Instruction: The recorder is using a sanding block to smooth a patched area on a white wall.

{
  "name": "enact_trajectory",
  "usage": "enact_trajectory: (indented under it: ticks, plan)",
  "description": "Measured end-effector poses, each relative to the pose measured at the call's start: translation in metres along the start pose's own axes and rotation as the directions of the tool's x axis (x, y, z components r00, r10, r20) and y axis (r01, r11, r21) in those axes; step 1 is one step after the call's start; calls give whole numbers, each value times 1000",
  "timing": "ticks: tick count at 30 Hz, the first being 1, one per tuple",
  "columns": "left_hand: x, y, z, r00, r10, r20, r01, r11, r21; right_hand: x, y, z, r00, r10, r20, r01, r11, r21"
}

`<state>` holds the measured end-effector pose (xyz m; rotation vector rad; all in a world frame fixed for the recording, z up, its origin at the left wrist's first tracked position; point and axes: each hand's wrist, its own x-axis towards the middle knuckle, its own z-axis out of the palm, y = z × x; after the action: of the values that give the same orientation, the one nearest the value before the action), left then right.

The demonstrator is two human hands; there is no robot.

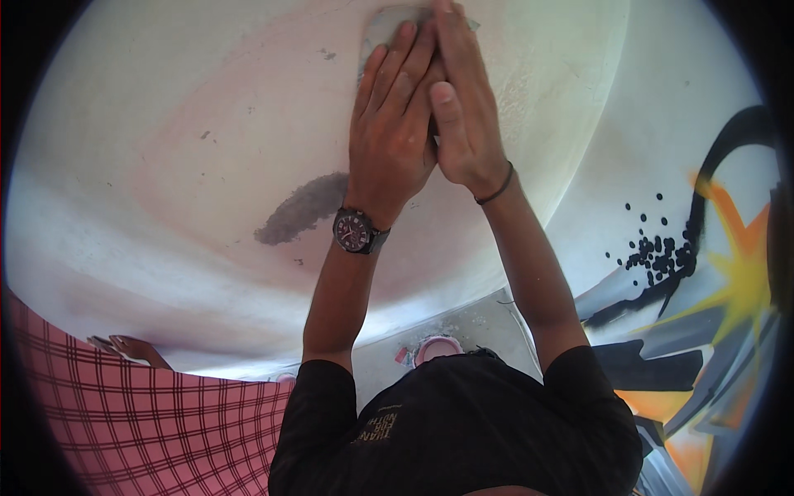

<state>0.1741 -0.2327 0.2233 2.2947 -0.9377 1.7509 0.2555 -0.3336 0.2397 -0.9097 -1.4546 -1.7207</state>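
A pale grey-green sheet [381, 28], by its look sandpaper, lies against a broad, curved off-white wall [240, 83]. My left hand [395, 124] presses it there, palm down, with straight fingers over the sheet. Close against it, my right hand [470, 116] also bears on the sheet, seen mostly side-on. Its thumb lies toward the back of my left hand. A corner of the sheet shows just past the right fingers; most of it is hidden under both hands. The wall has a dark grey rough patch [302, 208] below my left hand, small chips and a faint pinkish area.
A pink-rimmed bucket [440, 347] stands on the grey floor [488, 318] below me. To the right rises a painted wall [728, 273] with black, orange and yellow shapes. At lower left, another person's hand [139, 349] shows beside pink checked fabric [157, 430].
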Motion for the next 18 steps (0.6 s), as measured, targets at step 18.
enact_trajectory:
  ticks: [18]
  plan:
    - [-169,28,-59,718,-555,-419,484,832,-273,-56,-94,23,783,616,93,-406,618,-673]
